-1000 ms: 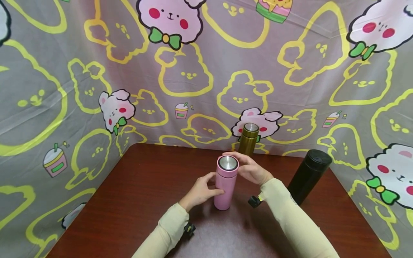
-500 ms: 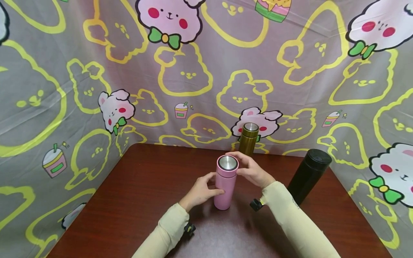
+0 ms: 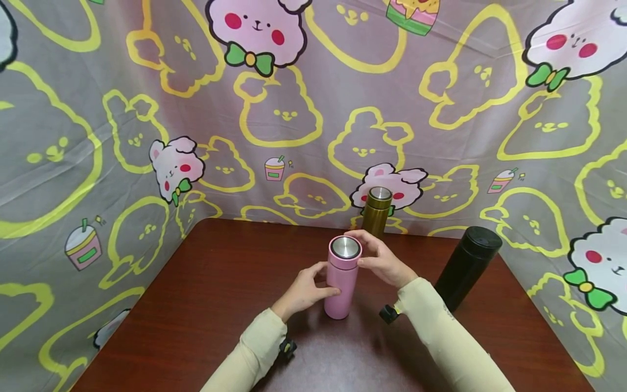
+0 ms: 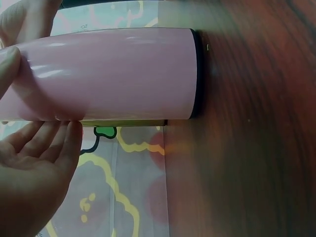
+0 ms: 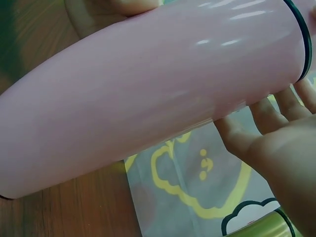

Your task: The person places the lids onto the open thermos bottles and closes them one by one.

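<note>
A glossy pink thermos (image 3: 341, 291) with a steel-topped lid (image 3: 345, 247) stands upright on the table in the head view. My left hand (image 3: 302, 291) grips its body from the left, thumb across the front and fingers toward the back. At the upper right, my right hand (image 3: 386, 262) holds the lid, its thumb near the seam and its fingers reaching behind. The pink body (image 4: 118, 74) lies sideways across the left wrist view, its dark base ring toward the right. In the right wrist view the pink body (image 5: 148, 98) fills much of the frame.
Behind the right hand stands a gold thermos (image 3: 376, 215), its lower part hidden. A black thermos (image 3: 465, 272) is at the right, partly behind the right sleeve (image 3: 441, 326). A cartoon-printed cloth (image 3: 294, 120) encloses the brown table (image 3: 196, 305) at its back and sides.
The right hand has turned a little around the lid, its wrist shifting slightly right and its thumb drawing nearer the front. The left hand and the pink thermos hold their place.
</note>
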Demonstrator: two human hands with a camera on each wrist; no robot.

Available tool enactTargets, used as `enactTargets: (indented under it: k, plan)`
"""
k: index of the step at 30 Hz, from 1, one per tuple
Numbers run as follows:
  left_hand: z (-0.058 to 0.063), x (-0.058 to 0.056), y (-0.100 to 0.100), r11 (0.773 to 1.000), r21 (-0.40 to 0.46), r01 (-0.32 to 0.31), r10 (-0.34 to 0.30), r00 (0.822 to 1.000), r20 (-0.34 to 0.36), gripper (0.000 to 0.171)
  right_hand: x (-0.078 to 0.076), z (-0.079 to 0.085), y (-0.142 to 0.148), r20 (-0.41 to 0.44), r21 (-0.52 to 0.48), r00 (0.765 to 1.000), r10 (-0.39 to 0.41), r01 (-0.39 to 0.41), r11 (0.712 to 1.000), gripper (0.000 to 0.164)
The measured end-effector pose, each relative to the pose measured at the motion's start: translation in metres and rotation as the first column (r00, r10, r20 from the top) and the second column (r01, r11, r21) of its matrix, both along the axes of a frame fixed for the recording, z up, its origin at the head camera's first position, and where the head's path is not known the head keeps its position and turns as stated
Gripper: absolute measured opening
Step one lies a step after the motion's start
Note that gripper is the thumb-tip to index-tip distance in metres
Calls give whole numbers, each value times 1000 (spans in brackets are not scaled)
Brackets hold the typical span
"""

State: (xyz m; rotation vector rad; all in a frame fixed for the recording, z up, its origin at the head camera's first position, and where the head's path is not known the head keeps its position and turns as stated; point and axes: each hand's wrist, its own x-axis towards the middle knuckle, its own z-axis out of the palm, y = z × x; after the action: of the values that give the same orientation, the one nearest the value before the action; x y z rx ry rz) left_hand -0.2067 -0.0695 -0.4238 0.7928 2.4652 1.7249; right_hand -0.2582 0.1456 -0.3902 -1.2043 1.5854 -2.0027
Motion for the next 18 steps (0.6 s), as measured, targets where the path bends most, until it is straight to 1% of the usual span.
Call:
enactTargets:
  k: [3,6,8,12,15,18]
  plan:
    - [-1,-1,-1,1000,6,9,-9,1000,11,50,-3,0,-1,22,-14,998,61,-61,998,53]
    - [0,-3,-2,1000,8,20,-20,999,27,50,-7,0,-2,31,-35,989,146,-145,989,57]
    - [0,-4,-3,999,11,31,-31,999,28,49,-10,1,-4,33,-54,977,209,-207,977,60]
    - [0,-7,-4,998,26,55,-56,998,40,47,-16,5,-8,29,-74,946,322,-319,945,64]
    - [1,-8,-4,998,27,65,-66,996,53,46,-19,7,-11,40,-73,926,375,-372,926,67]
    - [2,-8,-4,997,27,68,-69,996,51,46,-23,8,-12,57,-69,912,406,-402,913,69]
